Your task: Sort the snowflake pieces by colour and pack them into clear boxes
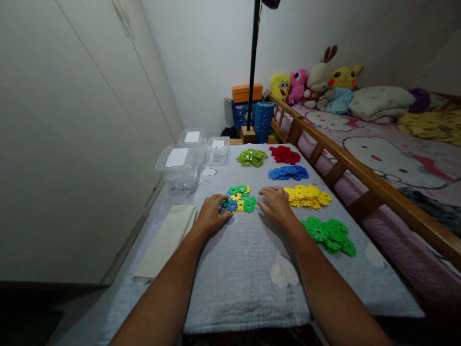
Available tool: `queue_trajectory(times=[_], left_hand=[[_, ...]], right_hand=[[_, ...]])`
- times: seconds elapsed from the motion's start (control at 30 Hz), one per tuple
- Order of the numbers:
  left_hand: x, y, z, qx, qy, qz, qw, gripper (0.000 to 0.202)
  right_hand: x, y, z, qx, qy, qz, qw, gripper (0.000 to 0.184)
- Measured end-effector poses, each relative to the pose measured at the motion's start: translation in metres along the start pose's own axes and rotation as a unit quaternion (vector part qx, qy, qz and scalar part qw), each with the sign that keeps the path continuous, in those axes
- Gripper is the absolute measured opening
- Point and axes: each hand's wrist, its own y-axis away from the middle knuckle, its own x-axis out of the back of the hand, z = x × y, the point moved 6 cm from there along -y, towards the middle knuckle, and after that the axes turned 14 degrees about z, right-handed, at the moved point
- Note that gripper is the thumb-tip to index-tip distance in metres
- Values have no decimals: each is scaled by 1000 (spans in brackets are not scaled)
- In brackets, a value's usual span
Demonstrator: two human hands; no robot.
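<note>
A small mixed pile of green, yellow and blue notched plastic discs point(239, 196) lies in the middle of the cloth-covered table. My left hand point(212, 214) rests against the pile's left edge, thumb and fingers spread around it. On the other side, my right hand point(276, 202) is open, its curved fingers just short of the pile and holding nothing visible. Directly behind it lies a heap of yellow discs point(308, 196). A heap of green discs point(331, 234) sits beside my right forearm. Farther back are blue discs point(288, 172), red pieces point(285, 154) and light green pieces point(252, 157).
Clear plastic boxes point(176, 166) with white labels stand at the back left. A folded cream cloth point(167, 240) lies left of my left forearm. A black pole point(253, 67) rises behind the table. The wooden bed rail point(345, 187) runs along the right side.
</note>
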Motion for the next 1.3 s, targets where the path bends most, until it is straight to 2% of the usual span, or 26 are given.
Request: queue_trajectory(times=[0.1, 0.23, 0.4, 0.53, 0.73, 0.83, 0.97, 1.07, 1.13, 1.3], left_hand=[[0, 0, 0, -4, 2, 4, 1000, 44], [0, 0, 0, -6, 5, 8, 1000, 42], [1, 0, 1, -9, 10, 7, 1000, 42], [1, 0, 0, -4, 8, 8, 1000, 42], [-1, 0, -1, -3, 4, -1, 1000, 40], [-2, -1, -2, -6, 4, 0, 1000, 40], [-2, -1, -4, -5, 6, -2, 1000, 39], [-1, -1, -4, -6, 8, -4, 1000, 39], [-1, -1, -4, -7, 8, -6, 1000, 39], [-2, -1, -5, -9, 4, -4, 1000, 39]], right_hand=[[-16, 5, -23, 39, -2, -35, 999, 42], [-26, 8, -31, 45, 18, -65, 997, 45], [-24, 9, -33, 43, 8, -54, 998, 36], [-14, 7, -29, 33, -2, -44, 998, 36], [31, 11, 6, 31, -13, -64, 997, 39], [61, 26, 37, 31, -10, -69, 997, 40], [92, 57, 85, -5, 10, -87, 996, 39], [105, 79, 112, -27, 24, -98, 995, 39], [109, 91, 122, -32, 28, -99, 994, 41], [108, 102, 122, -41, 51, -102, 993, 44]])
